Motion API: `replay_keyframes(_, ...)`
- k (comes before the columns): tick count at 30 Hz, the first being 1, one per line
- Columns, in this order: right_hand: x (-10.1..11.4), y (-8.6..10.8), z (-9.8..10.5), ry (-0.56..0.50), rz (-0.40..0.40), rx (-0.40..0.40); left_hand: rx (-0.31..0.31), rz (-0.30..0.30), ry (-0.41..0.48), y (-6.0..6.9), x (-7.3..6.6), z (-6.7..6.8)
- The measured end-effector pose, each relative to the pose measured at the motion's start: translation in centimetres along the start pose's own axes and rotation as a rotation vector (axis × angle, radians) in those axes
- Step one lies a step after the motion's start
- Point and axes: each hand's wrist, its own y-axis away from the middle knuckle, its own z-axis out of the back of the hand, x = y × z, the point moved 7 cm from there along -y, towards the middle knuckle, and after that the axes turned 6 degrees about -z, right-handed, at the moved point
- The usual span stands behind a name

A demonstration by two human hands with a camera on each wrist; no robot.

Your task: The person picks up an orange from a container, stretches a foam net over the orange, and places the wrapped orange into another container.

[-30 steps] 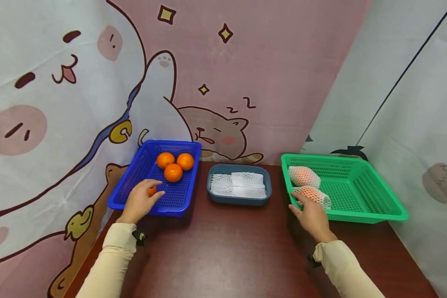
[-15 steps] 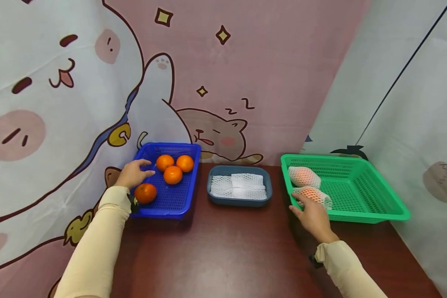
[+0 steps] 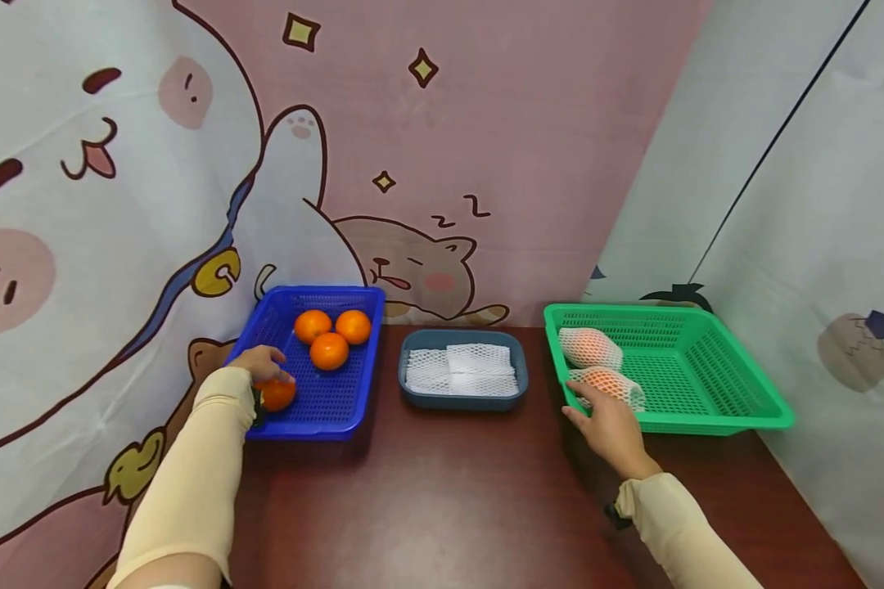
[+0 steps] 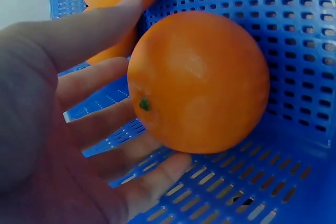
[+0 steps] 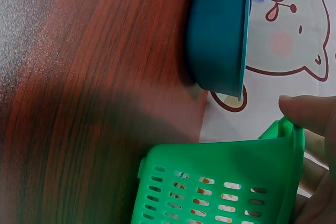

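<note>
I judge two white-netted oranges [image 3: 591, 348] done in the green plastic basket [image 3: 714, 426], right hand [image 3: 611, 425] loose at its rim; four bare oranges [image 3: 329, 352] await in the blue plastic basket [image 3: 317, 431], left hand [image 3: 260, 364] wide around one.

Both forearms [image 3: 191, 466] extend forward, left hand [image 3: 260, 362] with thumb and fingers spread, right hand [image 3: 613, 427] with its thumb apart.

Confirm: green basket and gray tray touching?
Apart: in the head view, a strip of brown tabletop shows between the green basket and the gray tray; the right wrist view shows a gap too.
</note>
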Motion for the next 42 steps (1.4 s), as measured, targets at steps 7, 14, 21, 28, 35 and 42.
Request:
replay_keyframes(7,0.2,-0.1,0.1,-0.004,-0.002,0.002,0.104,0.003,-0.005,0.6,-0.2,-0.6)
replay_keyframes(14,0.3,-0.1,0.1,-0.006,0.003,-0.003,0.127,0.021,0.028,0.5,0.3,-1.5)
replay_keyframes(21,0.0,0.3,-0.4,-0.011,-0.010,0.010,0.076,0.010,0.121,0.0,-0.2,-2.6)
replay_keyframes(28,0.0,0.2,-0.1,0.000,0.012,-0.026,-0.046,-0.110,0.154,-0.5,-3.6,-0.8)
replay_keyframes(35,-0.2,0.1,0.2,0.000,0.004,-0.012,-0.160,-0.280,0.174,0.2,-8.3,1.1)
replay_keyframes(42,-0.1,0.0,0.1,0.000,0.011,-0.008,-0.226,-0.452,0.281,1.8,-13.7,0.7)
